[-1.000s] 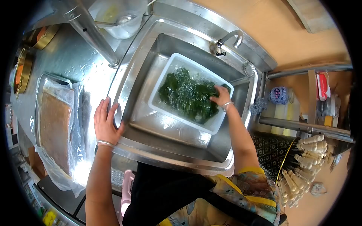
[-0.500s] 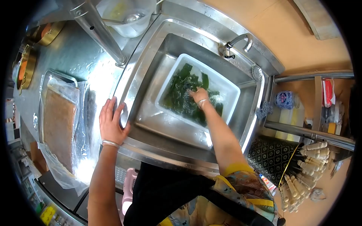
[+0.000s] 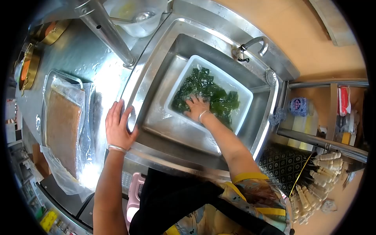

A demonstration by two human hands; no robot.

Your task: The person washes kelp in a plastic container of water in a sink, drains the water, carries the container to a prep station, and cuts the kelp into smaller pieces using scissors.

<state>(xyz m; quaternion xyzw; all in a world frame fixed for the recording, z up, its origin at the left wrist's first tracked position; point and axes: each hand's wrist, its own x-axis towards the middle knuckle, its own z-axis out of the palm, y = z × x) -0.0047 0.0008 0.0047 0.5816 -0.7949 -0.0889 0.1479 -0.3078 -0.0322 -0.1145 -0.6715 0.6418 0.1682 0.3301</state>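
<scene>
Dark green leafy pieces that look like kelp (image 3: 221,100) lie in water inside a white plastic tub (image 3: 246,105). The tub rests in a stainless steel sink (image 3: 156,105). My right hand (image 3: 197,107) is in the tub at its near left side, fingers spread over the green pieces and partly in the water; nothing is gripped. Flat on the metal rim left of the sink lies my left hand (image 3: 119,127), its fingers stretched out and holding nothing.
A faucet (image 3: 254,45) rises behind the sink. On the left counter are a plastic-wrapped brown slab in a tray (image 3: 62,129), brass pans (image 3: 29,70) and a clear tub (image 3: 145,23). A metal post (image 3: 107,35) stands between. Wooden-handled tools (image 3: 313,184) fill a patterned holder at right.
My right hand has moved left and toward me within the tub, and its fingers have spread out. The green pieces have shifted in the water. My left hand stays on the rim.
</scene>
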